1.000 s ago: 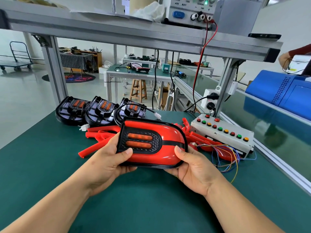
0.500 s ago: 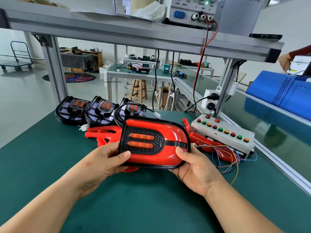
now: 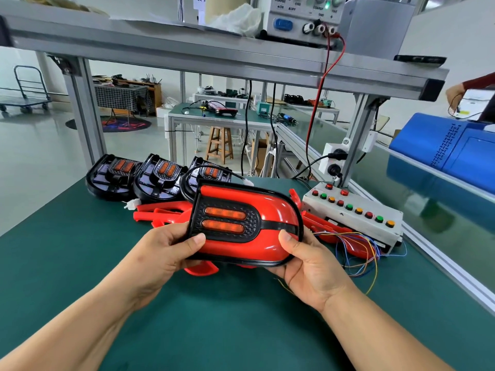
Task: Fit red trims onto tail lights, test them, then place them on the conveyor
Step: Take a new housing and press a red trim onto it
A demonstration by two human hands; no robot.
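A tail light point(image 3: 267, 210) with a red trim fitted over its black body is held above the green table, its two orange lenses facing me. My left hand point(image 3: 163, 253) grips its left end, thumb on the black lens surround. My right hand point(image 3: 308, 266) grips its right end, thumb on the red trim. Three black tail lights without trim point(image 3: 158, 175) stand in a row behind it. Loose red trims point(image 3: 160, 210) lie on the table under and behind the held light. A white test box point(image 3: 356, 212) with coloured buttons sits to the right.
Coloured wires point(image 3: 359, 253) spill from the test box over the green table point(image 3: 80, 263). The conveyor belt point(image 3: 442, 210) runs along the right behind an aluminium rail. A power supply point(image 3: 302, 20) stands on the overhead shelf. A blue machine point(image 3: 455, 151) and another person's hand point(image 3: 455, 95) are at far right.
Both hands have lifted the trimmed tail light slightly up and away from me. A red trim lying beneath it has come into view.
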